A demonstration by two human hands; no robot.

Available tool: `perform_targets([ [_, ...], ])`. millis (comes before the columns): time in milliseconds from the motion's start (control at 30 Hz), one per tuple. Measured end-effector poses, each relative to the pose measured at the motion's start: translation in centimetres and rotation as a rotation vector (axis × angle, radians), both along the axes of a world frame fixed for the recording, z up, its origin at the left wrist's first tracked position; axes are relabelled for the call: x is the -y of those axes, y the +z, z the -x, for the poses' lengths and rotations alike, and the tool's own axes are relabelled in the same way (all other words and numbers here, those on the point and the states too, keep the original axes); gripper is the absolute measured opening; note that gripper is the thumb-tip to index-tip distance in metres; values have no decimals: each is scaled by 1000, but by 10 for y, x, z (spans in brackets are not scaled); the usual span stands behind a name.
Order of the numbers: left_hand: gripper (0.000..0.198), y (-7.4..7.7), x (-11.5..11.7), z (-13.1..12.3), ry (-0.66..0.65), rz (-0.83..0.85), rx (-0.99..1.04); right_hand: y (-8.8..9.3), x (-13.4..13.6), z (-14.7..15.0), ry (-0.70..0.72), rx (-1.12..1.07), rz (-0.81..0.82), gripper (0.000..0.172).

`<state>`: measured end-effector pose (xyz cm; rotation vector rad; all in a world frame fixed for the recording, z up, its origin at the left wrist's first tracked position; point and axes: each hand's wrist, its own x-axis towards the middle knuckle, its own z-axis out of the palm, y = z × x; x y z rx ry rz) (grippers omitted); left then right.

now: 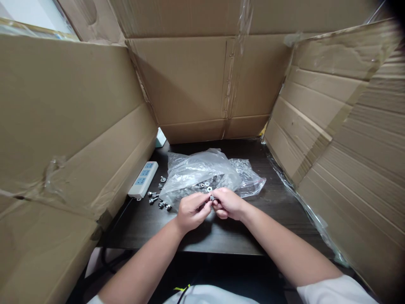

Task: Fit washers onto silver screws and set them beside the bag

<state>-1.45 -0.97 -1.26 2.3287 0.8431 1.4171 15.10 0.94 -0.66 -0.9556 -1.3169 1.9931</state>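
My left hand (194, 210) and my right hand (228, 204) meet above the front of the dark table. Both are closed, with thumbs and fingertips pinched on a small metal bolt (211, 197), mostly hidden by the fingers. Just beyond the fingertips is a flat round washer (209, 189). Behind my hands lies a clear plastic bag (199, 166), its near side open, with several small washers (202, 185) and dark metal pieces at the mouth. Left of the bag, several bolts (153, 196) with nuts or washers on them lie loose on the table.
A white power strip (144, 179) with blue sockets lies at the left. Another clear plastic bag (249, 179) spreads to the right. Taped cardboard walls (196, 80) enclose the dark table (284, 219) at the back and both sides. A pale box (160, 138) stands in the back left corner.
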Motion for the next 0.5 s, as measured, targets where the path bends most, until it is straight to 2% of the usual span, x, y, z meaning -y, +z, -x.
perform_targets([
  [267, 23, -1, -1, -3, 40, 84, 70, -2, 1, 6, -168, 26, -227, 37],
  [500, 18, 1, -2, -4, 64, 176, 89, 0, 2, 7, -177, 31, -227, 39],
])
